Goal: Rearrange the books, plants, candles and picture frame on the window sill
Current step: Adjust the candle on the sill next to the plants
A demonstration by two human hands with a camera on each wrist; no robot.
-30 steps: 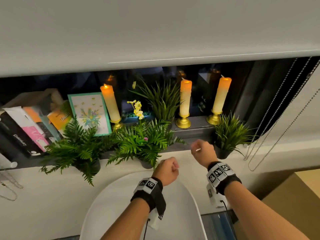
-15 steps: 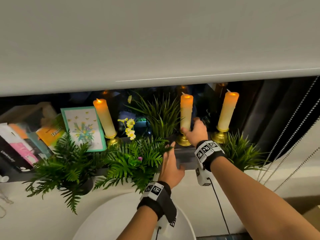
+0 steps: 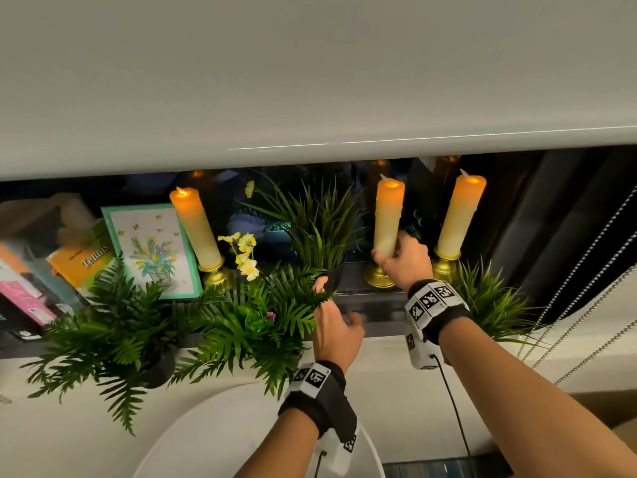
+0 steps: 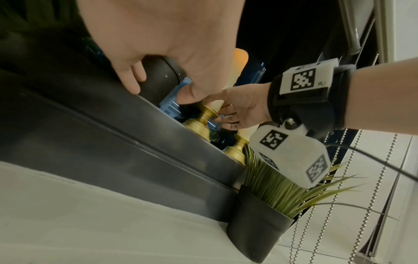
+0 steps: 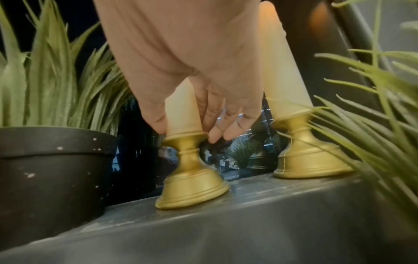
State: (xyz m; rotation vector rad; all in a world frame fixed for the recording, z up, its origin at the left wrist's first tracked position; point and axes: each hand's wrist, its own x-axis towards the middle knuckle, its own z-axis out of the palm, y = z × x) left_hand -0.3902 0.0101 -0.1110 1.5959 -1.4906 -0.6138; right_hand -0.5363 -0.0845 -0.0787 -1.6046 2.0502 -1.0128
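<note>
Three lit candles (image 3: 388, 215) in gold holders, four potted plants (image 3: 320, 229), one picture frame (image 3: 151, 250) and several leaning books (image 3: 82, 263) left of it.

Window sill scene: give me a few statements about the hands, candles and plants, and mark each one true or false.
1. The right hand grips the middle candle just above its gold holder. True.
2. The left hand holds a book. False: its fingers are on the black pot of the grassy plant.
3. All three candles glow at the top. True; the left candle and right candle stand untouched.
4. The picture frame lies flat on the sill. False: it stands leaning, behind the fern.
5. The middle candle's holder is tipped, one edge off the sill. True, in the right wrist view.
</note>
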